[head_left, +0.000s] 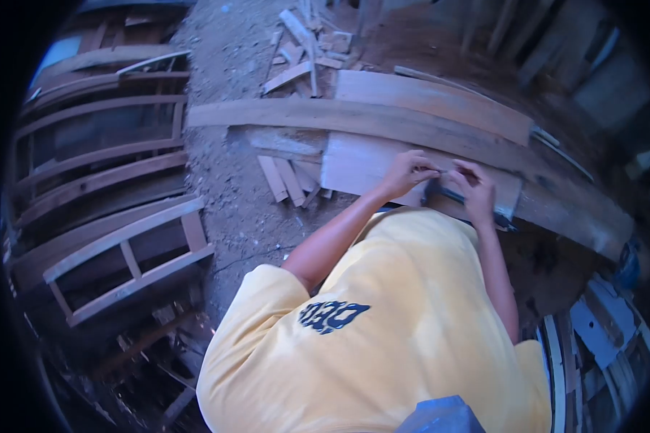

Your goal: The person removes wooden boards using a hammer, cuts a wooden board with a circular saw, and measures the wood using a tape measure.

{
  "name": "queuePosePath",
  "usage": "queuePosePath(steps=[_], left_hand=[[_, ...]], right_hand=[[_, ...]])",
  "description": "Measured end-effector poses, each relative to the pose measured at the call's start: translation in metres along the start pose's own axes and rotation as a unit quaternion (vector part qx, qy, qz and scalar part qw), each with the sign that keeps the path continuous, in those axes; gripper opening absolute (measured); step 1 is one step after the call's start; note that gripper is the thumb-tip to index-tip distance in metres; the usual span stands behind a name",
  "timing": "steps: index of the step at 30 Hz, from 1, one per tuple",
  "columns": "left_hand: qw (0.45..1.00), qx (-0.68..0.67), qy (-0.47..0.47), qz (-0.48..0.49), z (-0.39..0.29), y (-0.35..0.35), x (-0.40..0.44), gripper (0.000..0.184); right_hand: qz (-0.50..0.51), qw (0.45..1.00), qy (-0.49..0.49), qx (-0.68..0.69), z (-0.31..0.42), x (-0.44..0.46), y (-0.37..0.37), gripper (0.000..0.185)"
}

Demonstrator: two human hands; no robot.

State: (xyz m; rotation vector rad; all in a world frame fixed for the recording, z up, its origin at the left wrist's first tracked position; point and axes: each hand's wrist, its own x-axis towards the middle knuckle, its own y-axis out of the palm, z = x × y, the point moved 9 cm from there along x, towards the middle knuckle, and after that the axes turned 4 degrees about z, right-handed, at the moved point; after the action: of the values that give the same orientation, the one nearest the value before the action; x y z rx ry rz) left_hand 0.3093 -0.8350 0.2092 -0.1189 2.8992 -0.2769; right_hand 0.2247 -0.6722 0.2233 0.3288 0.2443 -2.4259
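Observation:
My left hand [410, 175] and my right hand [474, 189] are close together over a pale board [354, 164]. The fingers of both are pinched around something small between them, too small to make out. Just below the fingers a dark object [433, 189] lies at the board's near edge, partly hidden by my right hand. A long curved plank [289, 114] runs across behind the hands, with a second pale board [426, 101] beyond it.
Wood offcuts [296, 54] are piled beyond the plank. Short slats [282, 180] lie left of the board. Wooden frames [130, 263] stand along the left side. More strips and panels [603, 325] are at the lower right. Gravelly ground [231, 65] shows between them.

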Motion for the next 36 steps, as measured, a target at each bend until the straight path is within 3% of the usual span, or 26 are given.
queuePosePath(steps=[5,7,10,12,16,18,22,28,36], left_hand=[[0.996,0.066,0.063,0.015,0.002,0.009,0.003,0.018],[0.999,0.035,-0.024,-0.010,0.009,0.000,-0.001,0.018],[0.998,0.040,-0.026,0.028,0.008,0.000,0.000,0.019],[0.999,0.018,-0.037,0.023,0.012,0.003,0.000,0.020],[0.994,-0.035,-0.092,-0.038,0.036,-0.014,-0.001,0.021],[0.989,-0.078,-0.096,-0.078,0.053,-0.033,-0.006,0.021],[0.968,-0.158,-0.105,-0.165,0.081,-0.081,-0.019,0.018],[0.948,-0.086,-0.133,-0.275,0.095,-0.137,-0.046,0.021],[0.920,-0.107,-0.093,-0.366,0.106,-0.173,-0.061,0.024]], right_hand=[[0.041,0.998,-0.022,0.035,0.005,0.006,0.020,0.015],[0.028,0.999,-0.028,0.030,0.001,0.005,0.025,0.015],[0.041,0.999,-0.022,0.026,-0.008,0.009,0.025,0.015],[0.021,0.998,-0.013,-0.054,-0.013,0.013,0.017,0.013],[-0.245,0.963,-0.044,-0.102,-0.011,0.025,-0.094,0.013],[-0.309,0.930,-0.021,-0.197,-0.031,0.030,-0.149,0.016],[-0.283,0.929,-0.011,-0.240,-0.053,0.044,-0.173,0.016],[-0.298,0.917,-0.012,-0.266,-0.060,0.047,-0.169,0.012],[-0.257,0.914,-0.012,-0.314,-0.077,0.051,-0.175,0.015]])
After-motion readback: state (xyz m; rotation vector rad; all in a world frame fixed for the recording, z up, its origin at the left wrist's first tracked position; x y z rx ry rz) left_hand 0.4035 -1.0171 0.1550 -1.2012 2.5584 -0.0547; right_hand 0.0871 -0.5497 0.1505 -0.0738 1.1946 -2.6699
